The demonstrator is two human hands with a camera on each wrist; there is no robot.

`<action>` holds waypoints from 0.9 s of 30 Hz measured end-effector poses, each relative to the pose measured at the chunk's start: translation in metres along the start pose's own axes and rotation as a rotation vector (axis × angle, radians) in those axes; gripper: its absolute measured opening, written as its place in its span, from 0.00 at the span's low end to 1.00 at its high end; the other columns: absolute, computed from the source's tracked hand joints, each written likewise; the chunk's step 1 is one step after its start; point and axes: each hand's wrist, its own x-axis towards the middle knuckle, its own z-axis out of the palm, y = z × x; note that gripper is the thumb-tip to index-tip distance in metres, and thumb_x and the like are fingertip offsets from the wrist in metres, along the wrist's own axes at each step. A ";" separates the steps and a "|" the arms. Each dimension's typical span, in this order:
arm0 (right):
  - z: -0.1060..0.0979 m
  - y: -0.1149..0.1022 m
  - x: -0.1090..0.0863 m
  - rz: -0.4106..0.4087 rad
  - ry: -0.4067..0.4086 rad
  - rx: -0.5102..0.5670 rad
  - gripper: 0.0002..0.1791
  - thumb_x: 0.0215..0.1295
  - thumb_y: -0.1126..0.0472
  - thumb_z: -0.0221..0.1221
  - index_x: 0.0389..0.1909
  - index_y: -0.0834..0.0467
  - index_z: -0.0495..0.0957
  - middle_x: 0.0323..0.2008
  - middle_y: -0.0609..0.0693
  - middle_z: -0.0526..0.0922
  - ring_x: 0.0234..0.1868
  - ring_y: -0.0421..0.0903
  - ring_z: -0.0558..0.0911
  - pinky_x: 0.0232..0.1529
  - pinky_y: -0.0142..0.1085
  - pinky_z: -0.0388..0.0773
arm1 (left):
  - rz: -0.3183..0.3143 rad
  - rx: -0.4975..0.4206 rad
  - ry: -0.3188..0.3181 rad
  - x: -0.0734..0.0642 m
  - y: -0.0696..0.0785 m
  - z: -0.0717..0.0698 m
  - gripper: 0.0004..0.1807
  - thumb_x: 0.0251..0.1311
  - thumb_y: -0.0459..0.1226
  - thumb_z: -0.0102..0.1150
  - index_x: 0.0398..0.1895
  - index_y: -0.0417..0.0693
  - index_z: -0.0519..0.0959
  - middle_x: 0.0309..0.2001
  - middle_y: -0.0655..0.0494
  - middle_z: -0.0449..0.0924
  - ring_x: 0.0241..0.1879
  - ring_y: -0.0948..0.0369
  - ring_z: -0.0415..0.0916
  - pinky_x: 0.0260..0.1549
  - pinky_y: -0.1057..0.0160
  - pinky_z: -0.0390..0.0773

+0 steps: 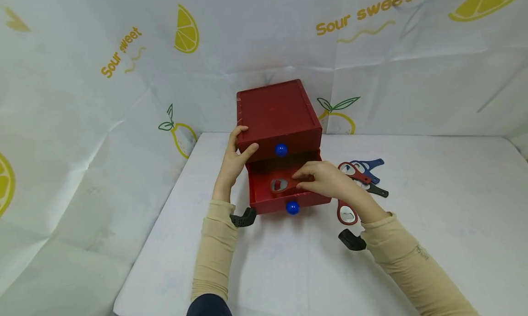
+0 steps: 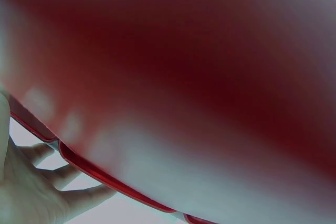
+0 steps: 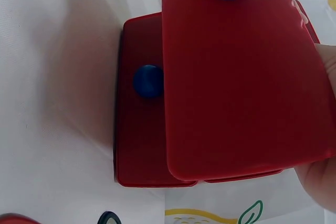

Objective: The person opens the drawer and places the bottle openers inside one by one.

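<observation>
A red drawer cabinet [image 1: 272, 107] stands against the back wall, its middle drawer [image 1: 264, 208] pulled out. My left hand [image 1: 233, 162] holds the cabinet's left side, with the thumb at the front and a finger over the top edge. Inside the open drawer is a red bottle opener [image 1: 274, 189] with an oval metal ring. My right hand [image 1: 323, 178] reaches into the drawer from the right and pinches the opener's handle end between thumb and fingers. In the right wrist view the drawer front [image 3: 241, 87] hides the opener.
Several bottle openers in red, blue and black lie right of the cabinet, among them a blue one [image 1: 373, 163], a black one [image 1: 379, 191] and a red one [image 1: 347, 214] near my right wrist. Below the open drawer sits a closed drawer [image 3: 144, 140] with a blue knob [image 3: 148, 81].
</observation>
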 end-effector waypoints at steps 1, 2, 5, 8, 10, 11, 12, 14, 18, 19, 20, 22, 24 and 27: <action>0.000 0.000 0.000 0.006 -0.005 -0.006 0.14 0.57 0.58 0.64 0.45 0.55 0.83 0.42 0.50 0.84 0.45 0.47 0.80 0.45 0.43 0.80 | -0.003 0.003 -0.001 0.000 0.000 0.000 0.27 0.63 0.38 0.55 0.63 0.55 0.57 0.67 0.47 0.58 0.65 0.51 0.56 0.58 0.49 0.66; 0.000 -0.001 0.001 0.011 -0.008 -0.009 0.14 0.57 0.58 0.64 0.44 0.55 0.83 0.42 0.50 0.84 0.44 0.47 0.80 0.45 0.43 0.80 | -0.007 0.003 -0.003 0.001 -0.003 -0.001 0.28 0.63 0.37 0.55 0.63 0.55 0.57 0.68 0.47 0.58 0.65 0.51 0.56 0.58 0.49 0.66; 0.000 -0.002 0.002 0.023 -0.020 -0.019 0.13 0.56 0.59 0.64 0.44 0.55 0.83 0.41 0.50 0.84 0.43 0.46 0.80 0.45 0.42 0.80 | -0.007 -0.001 -0.002 0.006 -0.011 -0.002 0.28 0.63 0.38 0.55 0.63 0.58 0.57 0.68 0.49 0.57 0.65 0.51 0.56 0.59 0.48 0.66; -0.001 -0.003 0.003 0.032 -0.034 -0.024 0.13 0.56 0.59 0.64 0.43 0.55 0.83 0.40 0.50 0.84 0.43 0.46 0.80 0.44 0.42 0.80 | 0.004 -0.008 0.004 0.011 -0.021 -0.003 0.28 0.62 0.38 0.56 0.63 0.61 0.58 0.68 0.52 0.57 0.65 0.52 0.55 0.58 0.48 0.66; -0.001 -0.003 0.003 0.038 -0.043 -0.024 0.13 0.56 0.59 0.65 0.43 0.56 0.83 0.40 0.50 0.84 0.42 0.46 0.80 0.44 0.42 0.80 | 0.015 -0.008 0.009 0.012 -0.025 -0.004 0.28 0.61 0.41 0.57 0.62 0.63 0.59 0.68 0.53 0.58 0.65 0.53 0.56 0.58 0.48 0.66; -0.001 -0.003 0.003 0.043 -0.047 -0.026 0.13 0.56 0.59 0.65 0.43 0.56 0.83 0.40 0.50 0.84 0.42 0.46 0.80 0.44 0.42 0.80 | 0.017 -0.008 0.010 0.012 -0.026 -0.004 0.28 0.61 0.42 0.57 0.62 0.64 0.59 0.68 0.54 0.58 0.65 0.53 0.56 0.58 0.48 0.66; 0.000 -0.003 0.004 0.047 -0.051 -0.025 0.13 0.56 0.58 0.65 0.42 0.55 0.83 0.39 0.49 0.84 0.42 0.46 0.80 0.43 0.41 0.80 | 0.018 -0.008 0.012 0.012 -0.027 -0.003 0.28 0.61 0.43 0.58 0.61 0.65 0.59 0.68 0.55 0.58 0.65 0.53 0.56 0.58 0.48 0.66; 0.000 -0.003 0.004 0.051 -0.056 -0.031 0.13 0.55 0.58 0.65 0.42 0.55 0.83 0.39 0.49 0.84 0.40 0.45 0.80 0.43 0.41 0.80 | 0.019 -0.006 0.015 0.012 -0.028 -0.004 0.28 0.59 0.45 0.59 0.61 0.66 0.60 0.67 0.55 0.59 0.64 0.54 0.57 0.58 0.48 0.66; 0.001 -0.003 0.004 0.054 -0.058 -0.044 0.13 0.55 0.57 0.65 0.42 0.54 0.83 0.39 0.48 0.85 0.40 0.45 0.81 0.43 0.41 0.80 | 0.013 -0.006 0.018 0.011 -0.028 -0.004 0.28 0.58 0.47 0.60 0.60 0.68 0.60 0.67 0.55 0.59 0.64 0.54 0.57 0.57 0.48 0.67; 0.001 -0.003 0.004 0.053 -0.054 -0.047 0.13 0.56 0.57 0.65 0.42 0.53 0.83 0.39 0.48 0.85 0.41 0.45 0.81 0.43 0.42 0.80 | 0.011 -0.006 0.018 0.011 -0.028 -0.003 0.28 0.59 0.47 0.60 0.60 0.68 0.60 0.67 0.55 0.59 0.64 0.54 0.57 0.57 0.48 0.67; 0.001 -0.003 0.004 0.051 -0.048 -0.049 0.13 0.56 0.57 0.65 0.42 0.53 0.83 0.39 0.48 0.85 0.42 0.45 0.81 0.44 0.42 0.80 | 0.011 -0.007 0.018 0.011 -0.027 -0.003 0.28 0.59 0.46 0.59 0.60 0.67 0.60 0.67 0.55 0.59 0.64 0.54 0.57 0.57 0.48 0.67; 0.002 -0.002 0.004 0.050 -0.036 -0.050 0.13 0.56 0.57 0.64 0.43 0.53 0.82 0.40 0.48 0.85 0.42 0.46 0.81 0.45 0.43 0.80 | 0.009 -0.007 0.016 0.011 -0.027 -0.003 0.28 0.60 0.44 0.59 0.61 0.67 0.60 0.67 0.55 0.59 0.64 0.54 0.57 0.58 0.48 0.67; 0.002 -0.002 0.004 0.052 -0.023 -0.049 0.12 0.57 0.58 0.64 0.43 0.54 0.82 0.40 0.49 0.84 0.43 0.46 0.81 0.45 0.44 0.79 | 0.008 -0.006 0.012 0.011 -0.026 -0.003 0.28 0.61 0.43 0.58 0.62 0.66 0.59 0.68 0.54 0.58 0.65 0.53 0.56 0.58 0.48 0.66; 0.002 -0.002 0.004 0.057 -0.013 -0.048 0.13 0.57 0.59 0.64 0.44 0.54 0.82 0.41 0.50 0.84 0.43 0.47 0.80 0.45 0.44 0.79 | 0.003 -0.004 0.008 0.011 -0.026 -0.003 0.28 0.62 0.40 0.56 0.63 0.64 0.58 0.68 0.53 0.56 0.65 0.52 0.55 0.58 0.47 0.66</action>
